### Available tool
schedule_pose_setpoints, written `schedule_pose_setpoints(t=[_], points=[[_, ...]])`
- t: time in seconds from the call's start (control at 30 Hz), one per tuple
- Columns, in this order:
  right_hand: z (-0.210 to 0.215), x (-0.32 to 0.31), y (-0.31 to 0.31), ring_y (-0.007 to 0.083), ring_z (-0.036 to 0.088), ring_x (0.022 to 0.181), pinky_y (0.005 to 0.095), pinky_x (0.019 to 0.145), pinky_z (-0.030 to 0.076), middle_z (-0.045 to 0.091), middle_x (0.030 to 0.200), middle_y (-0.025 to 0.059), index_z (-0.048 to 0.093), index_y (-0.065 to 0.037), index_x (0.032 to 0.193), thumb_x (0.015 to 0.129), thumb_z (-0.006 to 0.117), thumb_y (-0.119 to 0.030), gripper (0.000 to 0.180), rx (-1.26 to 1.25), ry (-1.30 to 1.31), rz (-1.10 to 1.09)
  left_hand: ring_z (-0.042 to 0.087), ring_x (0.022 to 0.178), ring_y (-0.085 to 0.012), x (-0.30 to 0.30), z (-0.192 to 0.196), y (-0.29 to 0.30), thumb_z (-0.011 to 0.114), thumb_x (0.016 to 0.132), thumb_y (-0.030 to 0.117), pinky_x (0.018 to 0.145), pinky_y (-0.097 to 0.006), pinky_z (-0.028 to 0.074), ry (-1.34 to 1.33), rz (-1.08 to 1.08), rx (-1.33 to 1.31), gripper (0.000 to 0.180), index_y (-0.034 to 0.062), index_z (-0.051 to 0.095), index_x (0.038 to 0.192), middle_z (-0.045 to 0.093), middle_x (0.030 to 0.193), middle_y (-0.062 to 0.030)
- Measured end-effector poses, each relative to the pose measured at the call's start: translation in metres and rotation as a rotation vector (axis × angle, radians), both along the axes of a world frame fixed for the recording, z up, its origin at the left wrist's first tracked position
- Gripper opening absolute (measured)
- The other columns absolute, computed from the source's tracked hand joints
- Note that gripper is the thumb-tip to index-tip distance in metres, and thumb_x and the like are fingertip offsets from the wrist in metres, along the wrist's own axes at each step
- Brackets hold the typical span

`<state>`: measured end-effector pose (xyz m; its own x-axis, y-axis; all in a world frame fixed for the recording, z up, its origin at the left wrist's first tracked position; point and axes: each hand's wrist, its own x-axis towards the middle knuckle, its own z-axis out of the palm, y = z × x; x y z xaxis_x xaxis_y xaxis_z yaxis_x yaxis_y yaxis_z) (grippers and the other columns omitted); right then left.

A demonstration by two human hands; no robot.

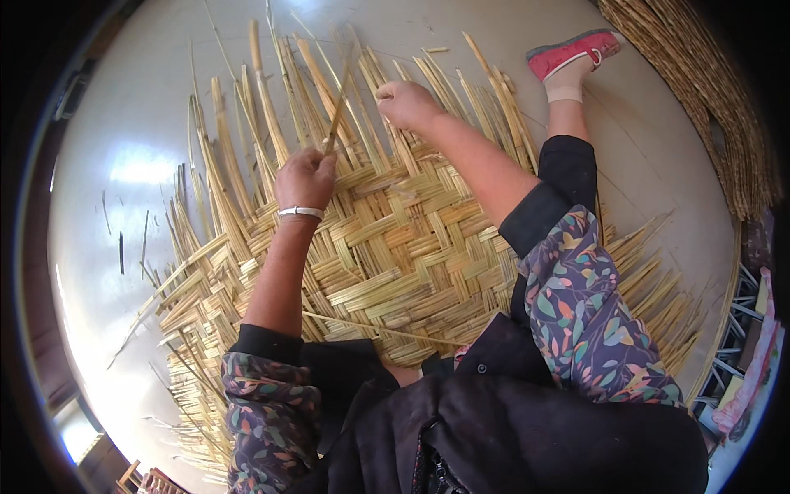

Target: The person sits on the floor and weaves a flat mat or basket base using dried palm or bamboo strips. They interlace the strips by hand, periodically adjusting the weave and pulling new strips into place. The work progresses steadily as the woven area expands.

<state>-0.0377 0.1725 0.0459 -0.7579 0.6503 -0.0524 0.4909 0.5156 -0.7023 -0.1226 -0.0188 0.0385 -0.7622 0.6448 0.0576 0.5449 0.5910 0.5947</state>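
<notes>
A wide mat [428,247] woven from flat yellow-green reed strips lies on the floor under my arms, its loose ends fanning out at the far side and both flanks. My left hand [306,179], with a white band at the wrist, is closed on a reed strip [339,107] that rises from its fingers, tilted away to the right. Over the loose far ends, my right hand [407,105] is closed with its fingertips pressed together. What it pinches, if anything, I cannot make out. A thin strip [383,329] runs across the mat near my lap.
My leg stretches out at the far right, ending in a red shoe [576,53]. A bundle of long brown reeds [699,90] lies along the right edge. Below it stands a metal frame [736,329] with pink cloth [749,379]. Short scraps [122,253] lie on the grey floor.
</notes>
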Motion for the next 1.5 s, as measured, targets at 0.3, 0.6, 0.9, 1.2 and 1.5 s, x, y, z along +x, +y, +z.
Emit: schedule_pose_setpoints(t=[0.3,0.6,0.9,1.2,1.5], points=[[0.011,-0.018,0.004,0.0338,0.061,0.082,0.0401,0.074,0.047,0.064,0.084,0.0183,0.062,-0.002,0.084,0.074,0.061,-0.018,0.019,0.248,-0.32,0.09,0.06,0.058,-0.0141,-0.02,-0.023,-0.009,0.068,0.077,0.032,0.056,-0.028,0.047,-0.284,0.051,0.224,0.029,0.0026,0.065,0.077,0.064,0.063,-0.007],[0.018,-0.003,0.004,0.0278,0.066,0.07,0.0382,0.066,0.053,0.065,0.075,0.0188,0.064,0.004,0.082,0.076,0.058,-0.014,0.02,-0.054,-0.33,0.048,0.057,0.057,-0.0095,-0.024,-0.023,-0.013,0.067,0.078,0.028,0.055,-0.026,0.046,-0.355,0.012,0.274,0.026,0.0022,0.064,0.076,0.063,0.062,-0.0043],[0.014,-0.001,-0.001,0.0281,0.066,0.077,0.0381,0.071,0.052,0.066,0.088,0.0189,0.064,0.002,0.092,0.077,0.056,-0.013,0.023,0.151,-0.416,0.012,0.055,0.056,-0.0105,-0.025,-0.027,-0.014,0.067,0.077,0.03,0.055,-0.026,0.045,-0.396,0.013,0.284,0.028,0.0028,0.064,0.077,0.061,0.061,-0.0036],[0.01,0.005,0.002,0.0191,0.064,0.059,0.0328,0.059,0.05,0.061,0.066,0.0099,0.058,-0.004,0.079,0.08,0.059,-0.021,0.017,-0.102,-0.343,-0.045,0.056,0.056,-0.011,-0.024,-0.016,-0.017,0.067,0.077,0.031,0.055,-0.026,0.045,-0.34,0.026,0.224,0.028,0.0032,0.064,0.077,0.061,0.061,-0.0034],[0.0,0.0,-0.006,0.0266,0.061,0.075,0.0361,0.07,0.047,0.064,0.079,0.0105,0.062,-0.008,0.079,0.074,0.058,-0.02,0.014,0.069,-0.062,0.17,0.054,0.055,-0.0098,-0.023,-0.014,-0.017,0.068,0.077,0.03,0.054,-0.026,0.044,-0.355,0.003,0.248,0.028,0.003,0.063,0.075,0.06,0.06,-0.0029]])
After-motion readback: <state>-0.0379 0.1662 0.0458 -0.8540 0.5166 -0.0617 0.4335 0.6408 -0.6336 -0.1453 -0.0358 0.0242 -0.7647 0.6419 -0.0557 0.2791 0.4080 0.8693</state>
